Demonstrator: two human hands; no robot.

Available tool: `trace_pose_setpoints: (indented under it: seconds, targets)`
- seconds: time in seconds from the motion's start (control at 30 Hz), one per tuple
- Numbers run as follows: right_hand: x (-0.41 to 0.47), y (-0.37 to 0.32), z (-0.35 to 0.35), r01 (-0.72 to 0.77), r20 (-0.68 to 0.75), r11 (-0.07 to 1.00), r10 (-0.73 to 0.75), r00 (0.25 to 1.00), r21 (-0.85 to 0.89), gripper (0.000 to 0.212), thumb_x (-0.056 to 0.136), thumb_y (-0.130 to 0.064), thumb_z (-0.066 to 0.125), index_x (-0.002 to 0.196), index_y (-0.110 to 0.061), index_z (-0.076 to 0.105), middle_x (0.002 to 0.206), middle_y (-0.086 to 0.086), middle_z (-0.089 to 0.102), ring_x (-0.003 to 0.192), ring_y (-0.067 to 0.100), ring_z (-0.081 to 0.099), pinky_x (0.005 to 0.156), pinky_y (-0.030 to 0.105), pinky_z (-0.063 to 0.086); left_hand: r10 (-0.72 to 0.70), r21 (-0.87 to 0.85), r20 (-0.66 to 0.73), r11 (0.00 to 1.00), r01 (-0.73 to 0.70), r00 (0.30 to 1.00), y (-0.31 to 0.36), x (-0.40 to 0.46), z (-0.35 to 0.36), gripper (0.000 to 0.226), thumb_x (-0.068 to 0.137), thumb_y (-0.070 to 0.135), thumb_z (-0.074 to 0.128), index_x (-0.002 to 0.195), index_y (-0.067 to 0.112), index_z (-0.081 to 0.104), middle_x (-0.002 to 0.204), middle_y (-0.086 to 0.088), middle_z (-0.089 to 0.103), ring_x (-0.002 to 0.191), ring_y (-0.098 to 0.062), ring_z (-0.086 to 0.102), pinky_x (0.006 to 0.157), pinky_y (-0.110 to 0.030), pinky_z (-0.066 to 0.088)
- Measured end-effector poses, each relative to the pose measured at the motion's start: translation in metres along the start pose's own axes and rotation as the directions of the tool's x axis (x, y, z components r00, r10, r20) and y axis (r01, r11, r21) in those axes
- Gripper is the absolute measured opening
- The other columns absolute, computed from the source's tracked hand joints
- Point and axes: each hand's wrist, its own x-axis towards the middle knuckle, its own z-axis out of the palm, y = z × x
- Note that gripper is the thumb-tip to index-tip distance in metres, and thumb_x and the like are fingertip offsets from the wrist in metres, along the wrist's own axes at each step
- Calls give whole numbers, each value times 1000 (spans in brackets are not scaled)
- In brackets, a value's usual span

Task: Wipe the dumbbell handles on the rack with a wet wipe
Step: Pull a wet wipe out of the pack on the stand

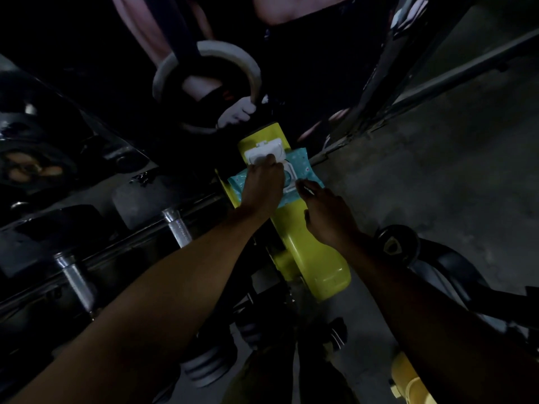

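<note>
both hands, left hand (264,182) and right hand (326,212), touch the wipes pack (303,166).

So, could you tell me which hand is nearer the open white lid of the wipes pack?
Left. The left hand lies over the pack with fingertips on the lid; the right hand hovers beside the pack's near edge.

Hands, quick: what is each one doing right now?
Left hand: fingers on the wipe pack's open lid.
Right hand: cannot tell; at the pack's edge.
</note>
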Motion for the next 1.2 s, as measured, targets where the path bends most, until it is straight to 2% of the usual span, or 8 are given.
trace_pose_setpoints:
  seconds: [0.2, 0.3, 0.4, 0.53, 0.67, 0.87, 1.07, 1.2]
  targets:
    - [1, -2, -2, 9, -27, 1000, -9, 1000, 1, 72, 87, -12, 59, 153, -19, 31, 156, 2, 34, 120, 30, 54, 92, 43, 49, 62, -286, -153, 953, -104, 986, -10, -2, 0, 23, 66, -12, 62, 62, 10, 54, 71, -14, 58, 81, -37, 59, 54, -35, 36]
    - [2, -2, 1, 6, -38, 1000, -7, 999, -17, 71, 88, -15, 59, 152, -18, 31, 154, 3, 36, 119, 31, 56, 91, 43, 50, 95, -292, -84, 950, -116, 992, -14, 1, 2, 15, 73, -3, 45, 72, 7, 56, 83, -18, 58, 94, -40, 56, 61, -39, 34]
    - [1, -3, 3, 4, -50, 1000, -5, 999, -19, 68, 90, -18, 58, 152, -17, 29, 154, 5, 36, 119, 32, 56, 91, 45, 50, 140, -221, -30, 965, -143, 990, -14, 2, -1, 14, 75, -12, 56, 78, 0, 63, 87, -19, 60, 95, -41, 56, 63, -41, 40]
    - [-1, -5, 1, -11, -60, 1000, 9, 998, -23, 68, 92, -18, 57, 153, -18, 28, 155, 3, 35, 118, 31, 55, 90, 44, 49, -29, -489, -75, 872, -11, 997, -17, -2, -4, 5, 88, 3, 67, 86, -1, 66, 95, -22, 62, 93, -38, 59, 75, -43, 49]
    - [1, -6, 0, -10, -71, 1000, 8, 997, -22, 65, 91, -18, 58, 151, -18, 33, 151, 3, 39, 114, 31, 57, 87, 43, 50, -103, -523, -35, 849, 70, 994, -13, -4, -1, 10, 92, 11, 67, 100, 5, 68, 110, -19, 61, 96, -32, 59, 81, -36, 46]
    - [7, -7, -3, 2, -97, 1000, -2, 995, -1, 67, 90, -24, 61, 150, -17, 33, 139, 8, 50, 111, 32, 59, 83, 44, 52, -59, -413, -71, 910, 25, 996, -3, -1, -6, 10, 78, -9, 69, 74, -1, 64, 76, -18, 62, 70, -35, 62, 56, -25, 35]
    - [25, -14, -10, -29, -144, 995, 43, 989, 97, 63, 93, -35, 62, 150, -25, 37, 128, 11, 54, 106, 34, 60, 83, 44, 51, -169, -440, 35, 883, 167, 985, 6, 3, -10, 22, 93, 12, 55, 113, 4, 61, 113, -17, 64, 105, -39, 63, 81, -45, 51]
    - [42, -13, -14, -50, -138, 990, 68, 988, 128, 65, 87, -40, 66, 146, -27, 41, 121, 9, 55, 103, 33, 62, 84, 43, 51, -173, -378, 68, 907, 186, 983, 13, 1, -12, 30, 96, 16, 53, 124, 6, 58, 121, -14, 63, 104, -39, 66, 80, -48, 53]
